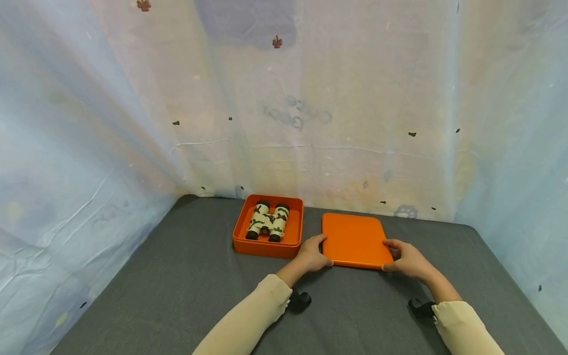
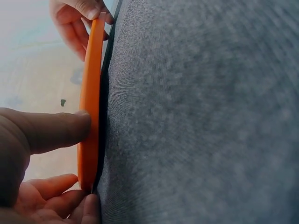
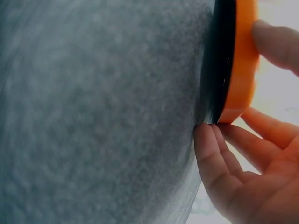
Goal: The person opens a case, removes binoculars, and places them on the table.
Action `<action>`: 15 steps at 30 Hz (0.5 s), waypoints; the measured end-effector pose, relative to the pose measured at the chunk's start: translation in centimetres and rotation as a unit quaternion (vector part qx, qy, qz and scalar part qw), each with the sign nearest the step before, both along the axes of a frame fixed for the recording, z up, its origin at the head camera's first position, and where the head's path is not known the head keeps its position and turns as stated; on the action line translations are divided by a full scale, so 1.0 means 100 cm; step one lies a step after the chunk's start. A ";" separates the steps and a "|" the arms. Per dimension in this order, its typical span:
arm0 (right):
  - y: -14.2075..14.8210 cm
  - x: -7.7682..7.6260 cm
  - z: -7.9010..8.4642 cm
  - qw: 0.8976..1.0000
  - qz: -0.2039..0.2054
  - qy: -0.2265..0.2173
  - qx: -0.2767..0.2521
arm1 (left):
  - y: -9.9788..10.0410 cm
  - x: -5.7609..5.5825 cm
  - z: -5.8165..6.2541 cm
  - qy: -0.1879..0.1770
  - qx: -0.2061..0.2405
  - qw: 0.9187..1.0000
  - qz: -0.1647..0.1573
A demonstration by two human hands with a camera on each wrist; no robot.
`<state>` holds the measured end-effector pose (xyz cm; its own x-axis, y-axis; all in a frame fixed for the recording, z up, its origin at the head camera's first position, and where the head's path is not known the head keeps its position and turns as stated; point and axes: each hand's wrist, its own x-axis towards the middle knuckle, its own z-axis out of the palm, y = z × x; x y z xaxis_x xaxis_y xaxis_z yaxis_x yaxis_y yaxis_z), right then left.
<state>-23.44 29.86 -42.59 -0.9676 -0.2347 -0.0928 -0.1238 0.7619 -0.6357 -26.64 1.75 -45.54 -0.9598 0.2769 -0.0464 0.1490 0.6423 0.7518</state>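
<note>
An orange box lid [image 1: 355, 240], flat and roughly square with rounded corners, lies level low over the grey table, top face up. My left hand [image 1: 312, 254] grips its left side, thumb at the near edge. On the opposite side, my right hand [image 1: 409, 259] holds the near right corner between thumb and fingers. The wrist views show the lid's orange side wall [image 2: 91, 88] with a dark shadow strip beneath it. To the left of my left hand stands the open orange box [image 1: 266, 248]. Inside it lie camouflage-patterned binoculars [image 1: 278, 222] with black ends.
The grey cloth-covered table [image 1: 177, 286] reaches back to a pale patterned curtain [image 1: 355, 98], which also hangs along both sides. A black wrist strap piece [image 1: 299, 301] sticks out under the left sleeve, another [image 1: 420, 308] by the right sleeve.
</note>
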 end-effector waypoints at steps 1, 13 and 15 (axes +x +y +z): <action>0.000 0.000 0.000 1.000 -0.001 0.000 0.000 | 0.000 0.000 0.000 -0.002 -0.001 1.000 0.001; -0.002 -0.001 -0.003 1.000 -0.002 0.003 0.009 | 0.003 -0.003 -0.002 -0.007 -0.007 1.000 0.008; -0.002 -0.001 -0.002 1.000 0.000 0.002 0.009 | 0.003 -0.003 -0.002 -0.001 -0.016 1.000 0.004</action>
